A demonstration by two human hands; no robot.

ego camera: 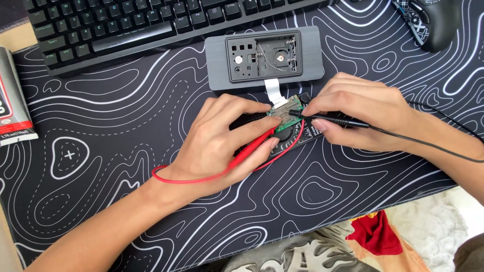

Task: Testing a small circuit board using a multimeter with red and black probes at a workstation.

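Note:
My left hand (222,143) grips a red test probe (252,148), its tip pointing up at a small green circuit board (286,114). A red lead (191,179) loops from the probe around my wrist. My right hand (360,116) pinches a black test probe (335,120), whose tip touches the board from the right. The board lies on a black meter body (297,137), mostly hidden under both hands. A white ribbon cable (272,89) joins the board to an opened grey device casing (264,56) lying face down just behind.
A black keyboard (146,22) lies along the back left, and a black mouse (428,22) sits at the back right. A small box (12,98) rests at the left edge. The black desk mat (101,151) with white contour lines ends near my lap; a black lead (433,146) trails right.

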